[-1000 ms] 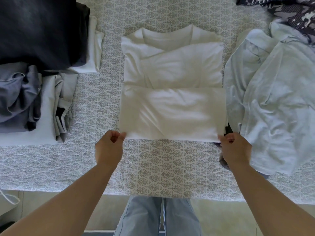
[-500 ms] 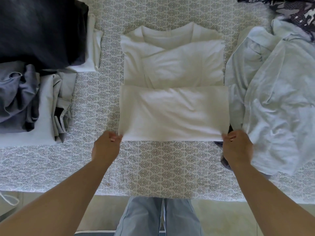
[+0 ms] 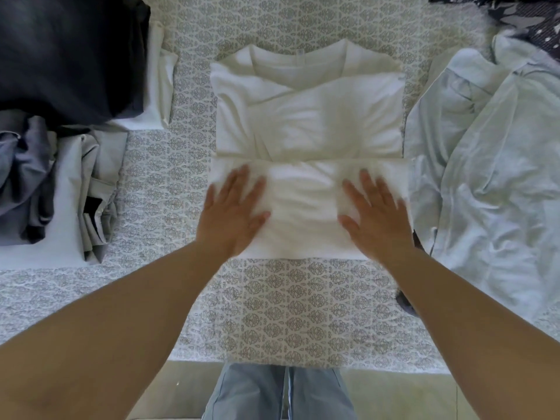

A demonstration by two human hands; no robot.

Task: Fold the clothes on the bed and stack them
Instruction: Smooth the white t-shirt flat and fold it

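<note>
A white T-shirt lies in the middle of the patterned bed, sleeves folded in and its bottom part folded up over the body. My left hand presses flat on the left side of that folded-up flap, fingers spread. On the flap's right side my right hand lies flat in the same way. Neither hand grips the cloth. The collar points away from me.
Folded clothes are stacked at the left: a dark garment over a white one, and grey and pale items nearer me. A crumpled pale blue garment lies at the right. A dark patterned cloth sits at the far right corner.
Both hands have let go of the flap's near corners and moved forward onto the flap, now pressing flat on it with straight fingers.
</note>
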